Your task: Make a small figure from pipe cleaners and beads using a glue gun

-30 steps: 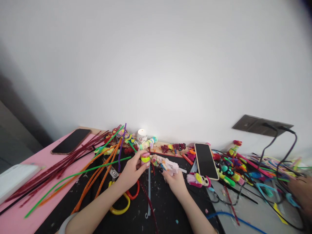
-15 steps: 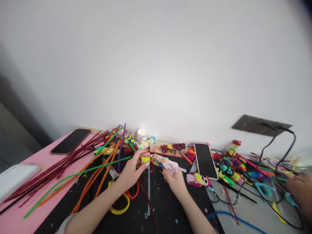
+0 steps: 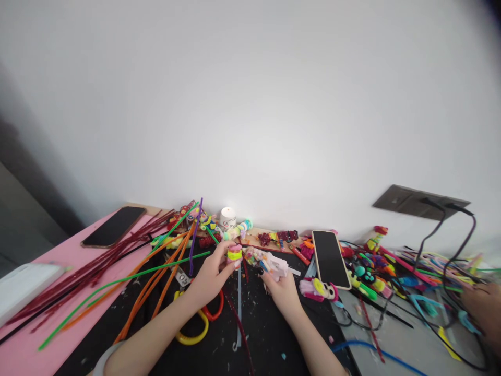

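My left hand (image 3: 211, 277) pinches a small stack of coiled pipe cleaner rings (image 3: 234, 254), pink on top and yellow-green below, over the black mat (image 3: 258, 334). My right hand (image 3: 281, 290) grips a pale pink glue gun (image 3: 274, 265), its sticker-covered nozzle end pointing left at the stack. The nozzle tip sits right beside the rings; whether it touches them I cannot tell.
Long orange, green, purple and dark red pipe cleaners (image 3: 129, 271) fan out at left. Scissors with yellow and red handles (image 3: 198, 321) lie under my left arm. Two phones (image 3: 331, 257) (image 3: 113, 225), a lit candle (image 3: 227, 216) and tangled craft pieces and cables (image 3: 391, 271) crowd the table. Another person's hand (image 3: 483, 310) shows at right.
Almost nothing moved. Both hands stay together with the ring stack and glue gun, shifting only slightly.
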A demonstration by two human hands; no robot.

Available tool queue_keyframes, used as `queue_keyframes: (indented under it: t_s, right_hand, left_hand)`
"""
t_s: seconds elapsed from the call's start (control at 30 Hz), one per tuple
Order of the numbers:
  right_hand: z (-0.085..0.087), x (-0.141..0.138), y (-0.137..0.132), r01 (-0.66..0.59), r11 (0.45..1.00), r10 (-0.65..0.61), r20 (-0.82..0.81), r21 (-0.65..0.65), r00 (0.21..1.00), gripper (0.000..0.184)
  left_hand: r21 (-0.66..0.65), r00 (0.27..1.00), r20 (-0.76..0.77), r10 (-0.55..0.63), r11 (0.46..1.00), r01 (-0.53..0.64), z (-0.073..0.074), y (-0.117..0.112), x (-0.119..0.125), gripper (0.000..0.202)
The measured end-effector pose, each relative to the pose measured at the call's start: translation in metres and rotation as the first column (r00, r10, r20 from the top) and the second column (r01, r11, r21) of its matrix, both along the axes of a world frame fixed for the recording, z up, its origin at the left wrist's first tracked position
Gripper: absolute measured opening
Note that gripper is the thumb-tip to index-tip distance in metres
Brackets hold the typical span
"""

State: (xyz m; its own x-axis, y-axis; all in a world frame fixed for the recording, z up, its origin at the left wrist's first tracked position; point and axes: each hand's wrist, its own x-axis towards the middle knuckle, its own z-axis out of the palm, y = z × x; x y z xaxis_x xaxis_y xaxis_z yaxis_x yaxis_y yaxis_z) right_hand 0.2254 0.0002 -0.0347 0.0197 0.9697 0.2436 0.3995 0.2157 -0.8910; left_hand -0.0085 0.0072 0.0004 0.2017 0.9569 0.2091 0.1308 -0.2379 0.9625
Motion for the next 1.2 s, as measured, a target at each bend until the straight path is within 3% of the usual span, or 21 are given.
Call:
queue_keyframes:
  t_s: [0.23, 0.53, 0.93, 1.2]
  right_hand:
    - [0.0051, -0.0021, -0.0008, -0.012, 0.998, 0.01, -0.025, -0.066, 1.0, 0.023]
    - [0.0015, -0.0026, -0.0017, 0.019, 0.998, -0.023, -0.077, -0.058, 0.997, 0.029]
    - [-0.0019, -0.0023, -0.0049, -0.047, 0.999, 0.047, -0.044, 0.002, 0.998, 0.01]
    - [0.003, -0.0039, -0.007, -0.092, 0.995, 0.092, 0.006, 0.05, 0.996, 0.015]
  left_hand:
    - [0.007, 1.0, 0.028, -0.009, 1.0, 0.009, -0.0012, -0.0001, 0.0006, 0.034]
    - [0.009, 0.999, 0.033, 0.009, 1.0, -0.009, -0.0005, 0.0012, -0.0007, 0.035]
    - [-0.028, 1.0, 0.014, 0.024, 0.999, -0.024, 0.0012, 0.0014, 0.0015, 0.041]
    - [-0.003, 0.999, -0.031, 0.04, 0.999, -0.04, 0.0035, -0.0001, 0.0016, 0.038]
